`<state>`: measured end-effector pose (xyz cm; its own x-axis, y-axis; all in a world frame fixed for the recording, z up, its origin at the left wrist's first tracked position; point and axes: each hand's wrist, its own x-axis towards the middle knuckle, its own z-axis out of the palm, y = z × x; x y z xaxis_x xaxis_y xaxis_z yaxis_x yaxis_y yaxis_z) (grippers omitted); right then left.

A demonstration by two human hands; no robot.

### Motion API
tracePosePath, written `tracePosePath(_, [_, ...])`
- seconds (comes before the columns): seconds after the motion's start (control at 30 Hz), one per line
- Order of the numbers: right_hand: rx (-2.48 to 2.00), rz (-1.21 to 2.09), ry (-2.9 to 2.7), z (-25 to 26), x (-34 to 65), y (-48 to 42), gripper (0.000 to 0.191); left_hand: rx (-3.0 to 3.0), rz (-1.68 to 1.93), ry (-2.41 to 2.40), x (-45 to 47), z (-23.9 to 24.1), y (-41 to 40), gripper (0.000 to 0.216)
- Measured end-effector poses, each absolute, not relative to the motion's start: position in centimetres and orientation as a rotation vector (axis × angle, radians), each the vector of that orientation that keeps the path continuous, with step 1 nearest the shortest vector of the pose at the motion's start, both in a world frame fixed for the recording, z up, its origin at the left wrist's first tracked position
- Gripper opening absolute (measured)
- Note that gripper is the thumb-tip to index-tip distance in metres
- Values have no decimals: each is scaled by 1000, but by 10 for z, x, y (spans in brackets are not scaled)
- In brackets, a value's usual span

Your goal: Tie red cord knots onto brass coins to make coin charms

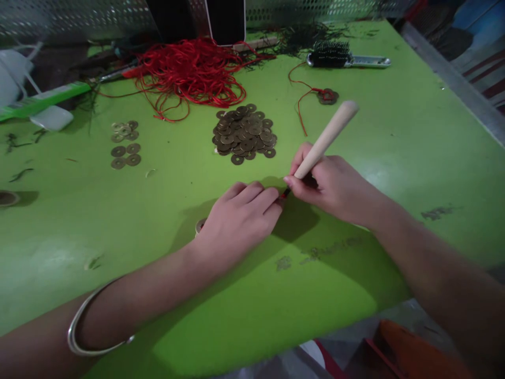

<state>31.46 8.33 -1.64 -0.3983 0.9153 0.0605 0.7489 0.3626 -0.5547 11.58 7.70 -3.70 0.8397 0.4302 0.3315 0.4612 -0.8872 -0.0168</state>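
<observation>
Pinching a tool (325, 139), the right hand (335, 184) neighbours the left hand (242, 221), fingers together, grip hidden; perforated metal (98, 21) backs the scuffed green table (252, 337).

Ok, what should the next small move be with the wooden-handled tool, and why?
I'd probably ease the left hand back slightly: the right hand holds the wooden-handled tool with its dark lower end right beside that hand, near a bit of red, so a slip might catch it.
</observation>
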Motion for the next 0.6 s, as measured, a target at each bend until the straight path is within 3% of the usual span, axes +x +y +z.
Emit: tracePosePath(0.6, [-1478, 516, -2322, -17, 311, 82, 20, -2896, -517, -713, 117, -36, 77, 18])
